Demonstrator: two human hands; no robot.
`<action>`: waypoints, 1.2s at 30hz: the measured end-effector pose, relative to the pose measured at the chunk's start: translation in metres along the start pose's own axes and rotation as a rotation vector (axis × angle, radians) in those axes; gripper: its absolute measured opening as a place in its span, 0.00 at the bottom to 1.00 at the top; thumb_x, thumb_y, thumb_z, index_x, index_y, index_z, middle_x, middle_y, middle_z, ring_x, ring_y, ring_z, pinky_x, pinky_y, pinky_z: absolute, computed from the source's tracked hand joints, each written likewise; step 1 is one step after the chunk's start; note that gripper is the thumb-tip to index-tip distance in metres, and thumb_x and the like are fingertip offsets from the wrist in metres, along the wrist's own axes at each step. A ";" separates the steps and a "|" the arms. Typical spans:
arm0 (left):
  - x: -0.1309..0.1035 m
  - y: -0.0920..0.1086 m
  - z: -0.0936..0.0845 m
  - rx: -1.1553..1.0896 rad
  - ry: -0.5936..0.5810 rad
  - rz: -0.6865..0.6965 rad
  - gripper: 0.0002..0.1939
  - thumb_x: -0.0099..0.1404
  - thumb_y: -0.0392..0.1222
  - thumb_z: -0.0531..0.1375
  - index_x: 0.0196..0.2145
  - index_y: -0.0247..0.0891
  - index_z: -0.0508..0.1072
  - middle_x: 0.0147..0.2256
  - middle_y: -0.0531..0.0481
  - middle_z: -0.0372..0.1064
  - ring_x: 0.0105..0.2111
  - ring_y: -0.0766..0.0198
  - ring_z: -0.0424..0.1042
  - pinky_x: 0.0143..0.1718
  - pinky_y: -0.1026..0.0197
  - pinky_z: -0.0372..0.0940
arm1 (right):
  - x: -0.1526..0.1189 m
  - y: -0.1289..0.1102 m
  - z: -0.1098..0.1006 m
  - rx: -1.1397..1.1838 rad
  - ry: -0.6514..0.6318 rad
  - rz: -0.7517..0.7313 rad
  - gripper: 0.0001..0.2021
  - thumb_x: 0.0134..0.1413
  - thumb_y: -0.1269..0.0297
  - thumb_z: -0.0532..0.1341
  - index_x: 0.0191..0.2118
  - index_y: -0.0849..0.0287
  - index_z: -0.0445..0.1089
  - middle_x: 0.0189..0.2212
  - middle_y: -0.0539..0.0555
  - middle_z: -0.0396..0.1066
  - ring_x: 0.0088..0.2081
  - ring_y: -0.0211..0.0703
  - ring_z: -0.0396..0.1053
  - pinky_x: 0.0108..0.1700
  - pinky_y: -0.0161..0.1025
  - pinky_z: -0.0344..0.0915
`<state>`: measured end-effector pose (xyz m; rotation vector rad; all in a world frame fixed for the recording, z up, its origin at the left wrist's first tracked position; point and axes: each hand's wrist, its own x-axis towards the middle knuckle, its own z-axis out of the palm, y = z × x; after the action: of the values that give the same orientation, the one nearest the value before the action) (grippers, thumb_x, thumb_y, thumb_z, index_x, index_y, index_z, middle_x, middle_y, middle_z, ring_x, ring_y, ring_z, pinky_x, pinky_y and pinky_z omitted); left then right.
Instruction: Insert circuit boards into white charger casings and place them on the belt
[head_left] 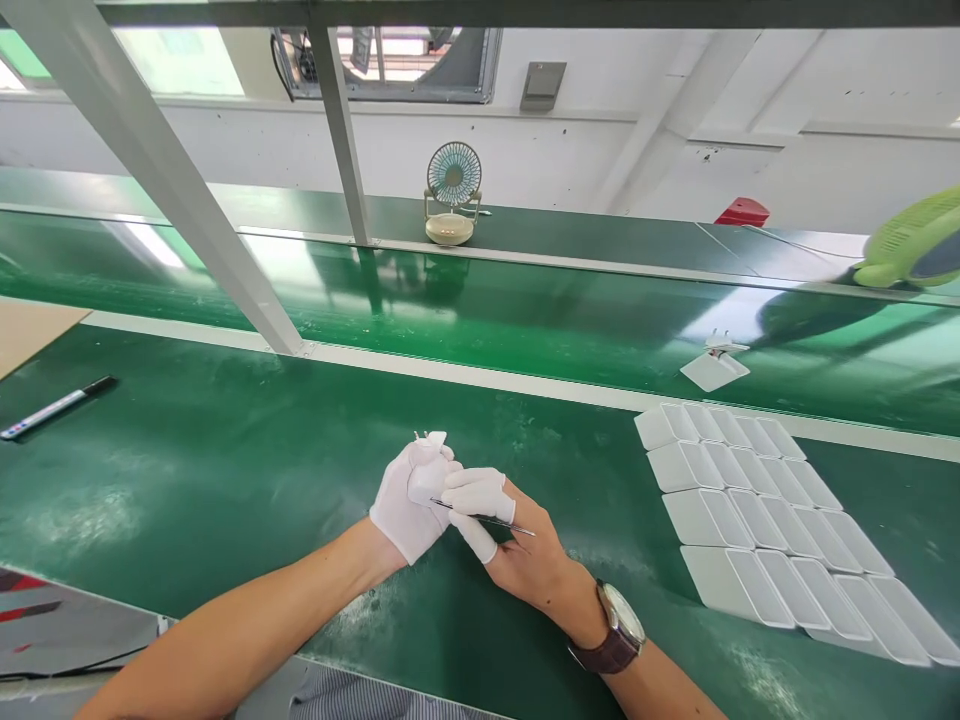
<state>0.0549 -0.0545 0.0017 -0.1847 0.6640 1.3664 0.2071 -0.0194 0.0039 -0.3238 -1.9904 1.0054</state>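
My left hand, in a white glove, is closed around a small white plastic plug housing. Two metal prongs stick up at the far end of the housing. My right hand has white coverings on its fingers and pinches a thin pointed metal tool. The tool's tip lies against the near side of the housing. Whether the tool is tweezers or a single pick cannot be made out. Both hands are above the green work surface, and the gloved fingers partly hide the housing.
Rows of white plastic shells lie at the right. Beyond the pale rail, a white plug piece rests on the shiny green belt. A marker lies left. A slanted post and small fan stand farther back.
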 end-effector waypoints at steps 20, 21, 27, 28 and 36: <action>-0.003 -0.007 0.003 0.019 0.051 0.047 0.14 0.45 0.35 0.67 0.29 0.35 0.66 0.21 0.57 0.56 0.19 0.73 0.53 0.21 0.67 0.51 | 0.000 -0.003 0.006 -0.001 -0.028 0.079 0.19 0.58 0.81 0.62 0.50 0.50 0.72 0.47 0.55 0.77 0.49 0.45 0.75 0.49 0.43 0.76; -0.003 -0.007 0.003 0.018 0.057 0.056 0.14 0.46 0.35 0.67 0.29 0.35 0.67 0.21 0.56 0.58 0.20 0.72 0.54 0.21 0.68 0.52 | 0.000 -0.002 0.007 -0.012 -0.028 0.061 0.18 0.58 0.79 0.63 0.50 0.50 0.72 0.47 0.55 0.77 0.49 0.45 0.75 0.49 0.43 0.76; -0.001 0.003 0.010 0.025 0.004 0.060 0.10 0.52 0.40 0.64 0.30 0.33 0.70 0.24 0.49 0.66 0.23 0.66 0.65 0.26 0.65 0.61 | 0.000 0.004 0.004 0.055 0.091 0.101 0.10 0.58 0.71 0.67 0.45 0.51 0.76 0.43 0.57 0.79 0.46 0.48 0.77 0.46 0.44 0.78; -0.001 0.006 0.011 0.004 -0.022 0.061 0.11 0.55 0.43 0.63 0.31 0.32 0.71 0.25 0.47 0.67 0.25 0.64 0.67 0.27 0.64 0.63 | 0.000 0.004 0.002 0.086 0.153 0.141 0.09 0.59 0.69 0.67 0.44 0.52 0.76 0.43 0.57 0.79 0.45 0.48 0.78 0.46 0.44 0.78; -0.003 0.022 0.013 -0.116 -0.214 0.012 0.23 0.65 0.57 0.57 0.35 0.30 0.73 0.25 0.47 0.65 0.20 0.69 0.56 0.21 0.64 0.53 | 0.004 0.004 -0.006 0.053 0.350 0.313 0.07 0.62 0.60 0.64 0.42 0.52 0.79 0.43 0.55 0.79 0.45 0.49 0.78 0.52 0.49 0.76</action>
<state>0.0385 -0.0464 0.0192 -0.1247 0.4082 1.4137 0.2092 -0.0115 0.0048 -0.7473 -1.6231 1.1060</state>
